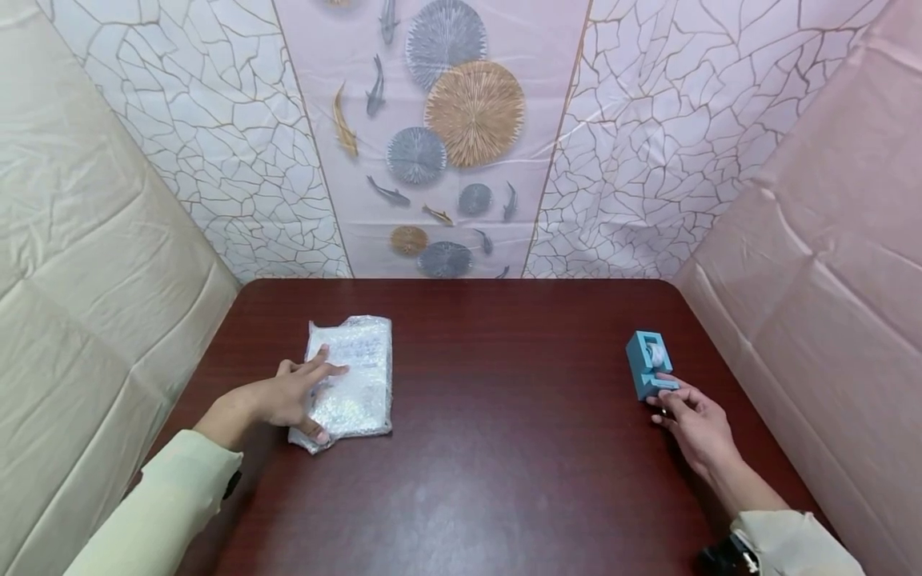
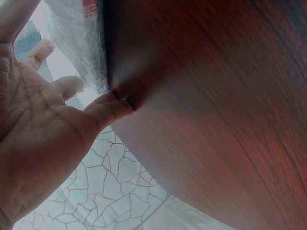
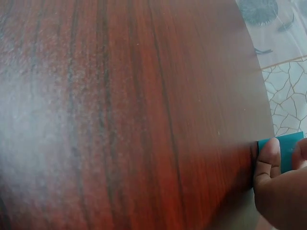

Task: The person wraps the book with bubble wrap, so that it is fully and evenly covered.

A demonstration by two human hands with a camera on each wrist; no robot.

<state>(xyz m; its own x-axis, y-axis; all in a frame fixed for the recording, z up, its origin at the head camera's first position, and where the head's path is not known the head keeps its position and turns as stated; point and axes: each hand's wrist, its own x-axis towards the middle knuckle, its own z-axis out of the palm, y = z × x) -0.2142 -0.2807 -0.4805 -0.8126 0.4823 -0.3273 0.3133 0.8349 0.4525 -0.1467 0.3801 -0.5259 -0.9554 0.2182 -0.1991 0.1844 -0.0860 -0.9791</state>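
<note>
A flat package in bubble wrap [image 1: 360, 400] lies on the left part of the table. My left hand [image 1: 288, 398] rests on its left side, fingers spread and thumb near the lower corner. In the left wrist view the fingers of that hand [image 2: 43, 115] reach along the edge of the clear wrap [image 2: 79, 43]. Toward the right stands a teal tape dispenser [image 1: 639, 372] with a roll of tape [image 1: 656, 355] in it. My right hand [image 1: 700, 432] pinches its near end between thumb and fingers. Only part of the teal body [image 3: 287, 143] shows in the right wrist view.
The dark red-brown wooden table [image 1: 490, 416] has rounded far corners. Padded cream panels [image 1: 94, 264] flank it on the left and right. A patterned backdrop [image 1: 446, 200] with fish and round motifs hangs behind the far edge.
</note>
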